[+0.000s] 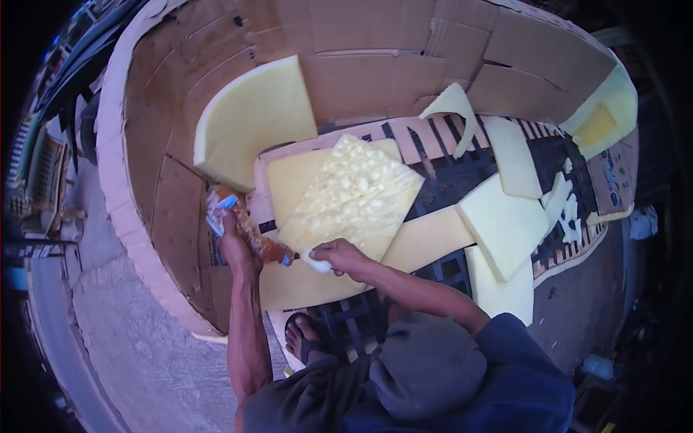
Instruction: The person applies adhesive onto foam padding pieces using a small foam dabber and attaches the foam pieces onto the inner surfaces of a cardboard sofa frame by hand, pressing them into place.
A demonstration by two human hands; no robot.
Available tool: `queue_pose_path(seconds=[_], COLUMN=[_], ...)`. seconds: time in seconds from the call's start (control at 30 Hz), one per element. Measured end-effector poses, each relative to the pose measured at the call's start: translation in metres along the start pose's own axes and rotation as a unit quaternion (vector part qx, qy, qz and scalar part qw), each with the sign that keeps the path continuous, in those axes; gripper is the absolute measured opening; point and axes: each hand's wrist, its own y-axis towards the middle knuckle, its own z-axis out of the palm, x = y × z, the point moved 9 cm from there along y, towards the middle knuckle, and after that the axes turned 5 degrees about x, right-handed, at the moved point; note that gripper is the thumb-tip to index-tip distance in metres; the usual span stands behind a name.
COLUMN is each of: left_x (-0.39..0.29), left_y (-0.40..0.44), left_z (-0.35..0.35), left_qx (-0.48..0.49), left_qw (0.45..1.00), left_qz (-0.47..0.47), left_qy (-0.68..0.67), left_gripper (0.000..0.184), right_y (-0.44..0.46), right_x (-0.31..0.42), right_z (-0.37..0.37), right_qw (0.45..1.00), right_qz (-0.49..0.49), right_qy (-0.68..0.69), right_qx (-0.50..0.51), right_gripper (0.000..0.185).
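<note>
My left hand (234, 242) is wrapped round an orange-brown plastic bottle (271, 250) with a blue and white label, tilted with its narrow end to the right. Close to that tip, my right hand (344, 258) pinches a small white lump (316, 263) that looks like foam. Just beyond both hands lies a pale yellow foam sheet (354, 191) with a lumpy, glossy top. It rests askew on flatter foam pieces (289, 173).
A curved cardboard wall (375, 79) encloses the slatted, dark-strapped base (447, 191). A thick rounded foam block (253, 119) leans at the back left. Several cut foam pieces (503, 224) and scraps (570, 216) lie on the right. My sandalled foot (302, 335) is at the near edge.
</note>
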Motion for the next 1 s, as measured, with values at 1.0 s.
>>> queue_pose_path(seconds=[1.0], left_x=[0.114], left_y=[-0.002], left_z=[-0.049], left_qx=[0.088], left_qw=[0.972], left_qz=[-0.184], left_qy=[0.113], left_gripper=[0.049], right_y=[0.072], right_x=[0.094], right_z=[-0.128], right_qw=[0.857], right_qz=[-0.146], right_qy=[-0.436], right_qx=[-0.234], right_gripper=[0.031])
